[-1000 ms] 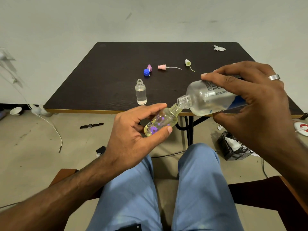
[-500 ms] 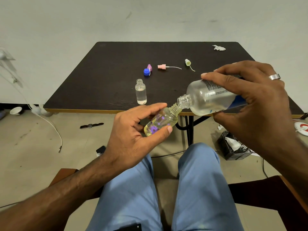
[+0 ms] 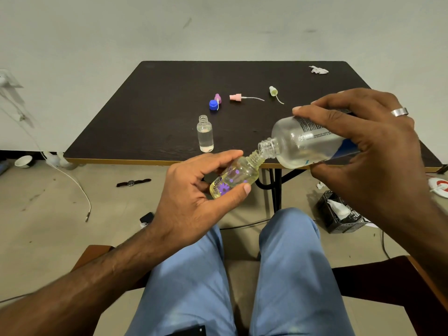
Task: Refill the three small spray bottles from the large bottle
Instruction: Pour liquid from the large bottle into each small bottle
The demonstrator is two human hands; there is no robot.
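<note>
We see almost nothing changed over the past second: the pour holds, both bottles at the same tilt, mouths still meeting, nothing on the worktop moved.

Our left hand (image 3: 194, 202) curls round the small flowered bottle (image 3: 234, 177), thumb along its lower side and fingers over the top; it is clear yellowish plastic printed with purple blossoms, its threaded neck angled up to the right. Our right hand (image 3: 368, 151), a silver ring (image 3: 399, 112) on one finger, grips the large bottle (image 3: 305, 144), tipped nearly level with its ribbed mouth touching the small bottle's neck. The large bottle is rounded, frosted-clear, with black print and a blue label patch, and a shallow pool of clear liquid lies along its lower side.

Both bottles hang in front of the near edge of the dark wood-grain worktop (image 3: 155, 105), above blue-trousered knees. On the worktop a clear small bottle (image 3: 205, 134) stands upright and uncapped, partly filled. Behind it lie a blue cap (image 3: 213, 104) touching a purple spray head (image 3: 217, 98), a pink spray head (image 3: 236, 97) with its thin tube, a yellowish spray head (image 3: 273, 90), and, near the far right corner, a crumpled white tissue (image 3: 318, 69).

The wall is plain and pale. On the concrete floor lie a wristwatch (image 3: 132, 182), a white cable (image 3: 72, 183) and a black basket (image 3: 339, 214).
</note>
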